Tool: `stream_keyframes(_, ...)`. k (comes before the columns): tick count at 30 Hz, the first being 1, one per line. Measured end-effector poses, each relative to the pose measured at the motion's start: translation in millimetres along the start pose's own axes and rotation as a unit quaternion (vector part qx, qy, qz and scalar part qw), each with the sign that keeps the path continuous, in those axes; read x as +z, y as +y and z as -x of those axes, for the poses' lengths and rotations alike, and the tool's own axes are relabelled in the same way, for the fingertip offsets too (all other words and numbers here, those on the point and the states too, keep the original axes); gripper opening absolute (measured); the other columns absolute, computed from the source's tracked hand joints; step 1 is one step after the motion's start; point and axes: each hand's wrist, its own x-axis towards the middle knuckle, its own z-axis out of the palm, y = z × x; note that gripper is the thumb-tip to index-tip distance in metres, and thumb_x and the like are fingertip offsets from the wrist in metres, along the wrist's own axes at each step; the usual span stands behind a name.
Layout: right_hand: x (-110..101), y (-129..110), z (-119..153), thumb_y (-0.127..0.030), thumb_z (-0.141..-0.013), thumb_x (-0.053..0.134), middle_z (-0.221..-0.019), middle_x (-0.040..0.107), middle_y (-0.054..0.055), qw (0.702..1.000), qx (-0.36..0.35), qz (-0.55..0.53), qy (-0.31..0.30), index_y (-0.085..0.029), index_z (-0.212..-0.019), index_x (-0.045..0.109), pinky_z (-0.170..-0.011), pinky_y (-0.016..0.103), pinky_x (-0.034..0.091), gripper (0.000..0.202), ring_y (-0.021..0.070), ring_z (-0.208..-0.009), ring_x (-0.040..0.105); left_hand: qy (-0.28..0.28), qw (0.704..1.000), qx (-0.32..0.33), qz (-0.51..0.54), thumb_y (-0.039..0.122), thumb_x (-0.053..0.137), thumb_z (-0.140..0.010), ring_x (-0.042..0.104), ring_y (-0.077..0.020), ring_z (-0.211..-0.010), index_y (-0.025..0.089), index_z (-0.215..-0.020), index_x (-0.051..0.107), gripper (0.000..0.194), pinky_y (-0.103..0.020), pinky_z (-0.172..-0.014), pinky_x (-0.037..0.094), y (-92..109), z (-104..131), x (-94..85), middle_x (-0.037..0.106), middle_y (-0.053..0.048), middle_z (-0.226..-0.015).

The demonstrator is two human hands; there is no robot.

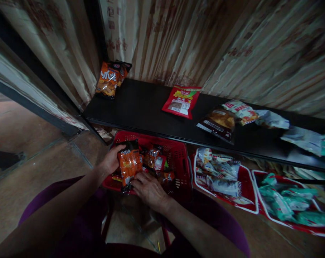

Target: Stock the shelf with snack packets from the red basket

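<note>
An orange and black snack bag is held upright over the red basket. My left hand grips its upper left edge, fingers wrapped behind it. At its lower right side, my right hand has its fingers against the bag, over the basket's near part. Inside the basket lie more orange snack bags and a red packet. Another orange snack bag stands at the left end of the black shelf, with a similar one partly behind it.
On the shelf lie a red packet, a brown bag and several pale bags. Two white-rimmed red baskets stand at the right, one with white packets, one with green packets. A curtain hangs behind the shelf.
</note>
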Motion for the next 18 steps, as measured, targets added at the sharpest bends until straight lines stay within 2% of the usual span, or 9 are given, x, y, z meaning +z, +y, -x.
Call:
stream_keyframes(3, -16.1, 6.5, 2.4, -0.029, -0.09, 0.05, -0.088, 0.067, 0.003, 0.995, -0.004, -0.096, 0.013, -0.021, -0.095, 0.063, -0.073, 0.026, 0.048, 0.016, 0.016, -0.083, 0.061, -0.007, 1.0, 0.006, -0.006, 0.018, 0.05, -0.083, 0.065, -0.019, -0.056, 0.009, -0.078, 0.063, 0.016, -0.03, -0.059, 0.053, -3.2, -3.0, -0.1, 0.069, -0.01, -0.065)
stream_keyframes(5, -26.7, 15.7, 3.7, -0.032, -0.092, 0.046, -0.083, 0.068, 0.002, 0.982, 0.052, -0.168, 0.068, -0.021, -0.091, 0.065, -0.069, 0.025, 0.046, 0.021, 0.0142, -0.076, 0.063, -0.014, 1.0, 0.004, -0.012, 0.017, 0.053, -0.081, 0.065, -0.0184, -0.055, 0.01, -0.078, 0.063, 0.013, -0.03, -0.059, 0.054, -6.9, -3.8, 0.1, 0.069, -0.009, -0.064)
stream_keyframes(7, -34.2, 27.1, 3.9, -0.034, -0.092, 0.044, -0.075, 0.067, 0.001, 0.954, 0.145, -0.224, 0.136, -0.021, -0.087, 0.065, -0.065, 0.024, 0.045, 0.025, 0.0135, -0.068, 0.062, -0.02, 0.999, -0.004, -0.024, 0.016, 0.056, -0.079, 0.065, -0.0181, -0.054, 0.01, -0.078, 0.063, 0.009, -0.03, -0.059, 0.054, -11.1, -3.4, 0.9, 0.068, -0.008, -0.063)
stream_keyframes(9, -37.5, 37.5, 2.8, -0.037, -0.09, 0.046, -0.071, 0.065, 0.0, 0.915, 0.228, -0.27, 0.193, -0.021, -0.086, 0.064, -0.062, 0.025, 0.044, 0.025, 0.0135, -0.064, 0.06, -0.034, 0.998, -0.015, -0.04, 0.015, 0.059, -0.077, 0.066, -0.0191, -0.056, 0.01, -0.08, 0.064, 0.008, -0.031, -0.06, 0.054, -15.0, -2.0, 2.9, 0.069, -0.008, -0.064)
stream_keyframes(12, -36.0, 46.2, -0.4, -0.042, -0.084, 0.052, -0.076, 0.065, 0.0, 0.846, 0.314, -0.346, 0.255, -0.023, -0.09, 0.063, -0.063, 0.026, 0.045, 0.022, 0.0149, -0.068, 0.059, -0.056, 0.996, -0.033, -0.065, 0.017, 0.059, -0.077, 0.067, -0.02, -0.058, 0.01, -0.082, 0.065, 0.01, -0.032, -0.061, 0.054, -18.9, 0.3, 7.8, 0.07, -0.009, -0.066)
stream_keyframes(15, -33.3, 46.2, -3.5, -0.047, -0.077, 0.06, -0.086, 0.067, 0.001, 0.77, 0.367, -0.453, 0.258, -0.024, -0.097, 0.062, -0.065, 0.026, 0.046, 0.031, 0.0158, -0.076, 0.06, -0.065, 0.994, -0.028, -0.082, 0.017, 0.062, -0.075, 0.065, -0.0174, -0.055, 0.011, -0.078, 0.066, 0.007, -0.028, -0.059, 0.052, -22.0, 0.9, 13.1, 0.07, -0.008, -0.064)
stream_keyframes(18, -33.7, 44.1, -5.9, -0.05, -0.07, 0.066, -0.088, 0.067, 0.001, 0.688, 0.39, -0.559, 0.248, -0.022, -0.093, 0.064, -0.065, 0.025, 0.046, 0.036, 0.014, -0.075, 0.059, -0.075, 0.993, -0.018, -0.087, 0.015, 0.066, -0.071, 0.064, -0.0151, -0.054, 0.012, -0.075, 0.066, 0.005, -0.026, -0.06, 0.051, -25.7, 0.3, 17.4, 0.07, -0.006, -0.064)
